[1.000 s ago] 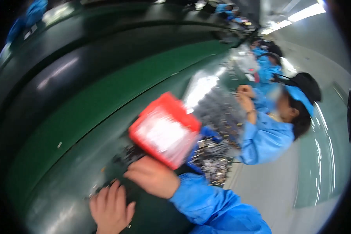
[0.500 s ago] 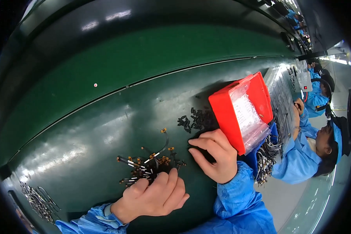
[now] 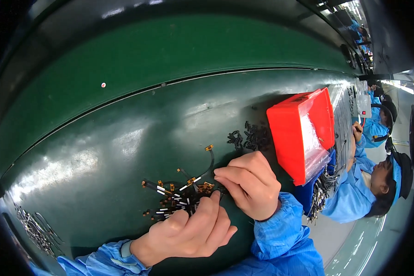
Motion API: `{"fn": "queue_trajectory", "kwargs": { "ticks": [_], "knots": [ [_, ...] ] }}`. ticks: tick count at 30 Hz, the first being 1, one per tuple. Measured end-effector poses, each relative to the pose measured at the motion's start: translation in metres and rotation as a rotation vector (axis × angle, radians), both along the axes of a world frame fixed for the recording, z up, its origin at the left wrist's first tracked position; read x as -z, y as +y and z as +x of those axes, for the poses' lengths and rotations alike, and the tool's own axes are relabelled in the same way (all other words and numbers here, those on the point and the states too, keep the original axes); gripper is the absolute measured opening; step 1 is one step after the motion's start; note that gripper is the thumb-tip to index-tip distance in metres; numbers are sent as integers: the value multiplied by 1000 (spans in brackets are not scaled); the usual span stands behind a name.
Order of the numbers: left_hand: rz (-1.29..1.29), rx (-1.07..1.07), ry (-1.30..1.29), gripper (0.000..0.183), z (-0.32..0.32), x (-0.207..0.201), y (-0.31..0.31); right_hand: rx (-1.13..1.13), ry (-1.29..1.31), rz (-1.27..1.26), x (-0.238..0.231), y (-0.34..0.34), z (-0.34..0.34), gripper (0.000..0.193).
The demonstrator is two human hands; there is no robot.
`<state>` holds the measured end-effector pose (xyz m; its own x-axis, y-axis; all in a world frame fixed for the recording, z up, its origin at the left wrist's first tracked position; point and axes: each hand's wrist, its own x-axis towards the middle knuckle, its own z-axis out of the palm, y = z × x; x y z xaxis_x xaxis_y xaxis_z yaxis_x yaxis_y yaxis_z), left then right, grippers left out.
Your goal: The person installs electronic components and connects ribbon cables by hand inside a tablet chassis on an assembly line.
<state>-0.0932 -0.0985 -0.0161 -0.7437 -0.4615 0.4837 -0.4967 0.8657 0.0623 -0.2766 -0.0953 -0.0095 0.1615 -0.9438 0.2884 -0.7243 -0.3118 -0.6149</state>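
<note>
Thin black flex cables with gold-orange ends and white bands lie in a loose pile on the green bench. My left hand rests over the near side of this pile, its thumb and forefinger pinched together. Close by on the right, my right hand is closed, thumb against forefinger. Between the two sets of fingertips shows a small dark bit, too small to name; whatever each hand grips is mostly hidden. Beyond my right hand lies a heap of small black parts.
A red bin holding clear plastic bags stands right of the black parts. Next to it, a blue bin holds more cables. Another cable bundle lies at far left. A co-worker in a blue sleeve sits at right.
My right hand has closed from a parted thumb and forefinger into a pinch and come nearer my left fingertips. My left hand has shifted slightly right. The whole view has shifted a little.
</note>
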Motion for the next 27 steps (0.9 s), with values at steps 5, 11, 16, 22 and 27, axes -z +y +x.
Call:
{"fn": "queue_trajectory", "kwargs": {
  "ticks": [5, 11, 16, 22, 27],
  "knots": [
    [22, 14, 14, 31, 0, 1, -1, -66, 13, 7, 1, 2, -8, 31],
    [34, 28, 8, 32, -1, -1, -2, -116, 239, -4, -9, 17, -10, 40],
    [29, 22, 24, 33, -1, 2, 0, -40, 248, -3, -10, 16, 0, 35],
    [31, 18, -1, 34, -1, 3, -1, -50, 31, 106, -11, 8, -15, 33],
    [-2, -7, 21, 38, -1, 7, -5, -85, 145, 46, -9, 9, -12, 33]
  ]
}}
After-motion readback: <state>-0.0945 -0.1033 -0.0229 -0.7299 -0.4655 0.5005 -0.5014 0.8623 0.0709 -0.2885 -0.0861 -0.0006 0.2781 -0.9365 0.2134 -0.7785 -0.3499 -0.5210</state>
